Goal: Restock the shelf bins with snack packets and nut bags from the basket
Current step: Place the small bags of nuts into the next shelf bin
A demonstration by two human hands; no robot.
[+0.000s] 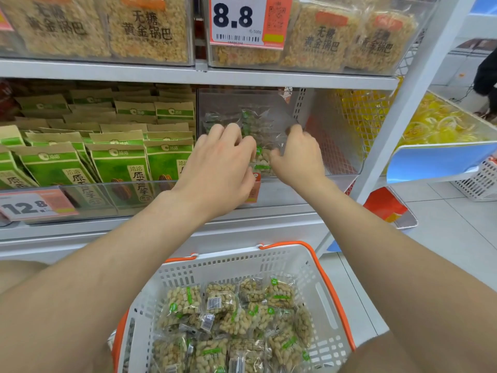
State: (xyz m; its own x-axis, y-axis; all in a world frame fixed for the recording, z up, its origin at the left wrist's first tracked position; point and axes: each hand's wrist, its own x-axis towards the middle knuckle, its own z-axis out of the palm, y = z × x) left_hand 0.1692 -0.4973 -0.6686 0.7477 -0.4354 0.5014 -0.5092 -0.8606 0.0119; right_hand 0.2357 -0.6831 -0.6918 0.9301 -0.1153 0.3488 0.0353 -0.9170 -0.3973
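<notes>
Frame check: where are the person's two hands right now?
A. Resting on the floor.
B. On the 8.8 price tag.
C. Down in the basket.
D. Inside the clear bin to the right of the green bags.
D: the left hand and right hand both reach into the clear bin on the middle shelf, holding nut packets between them, well above the basket.
</notes>
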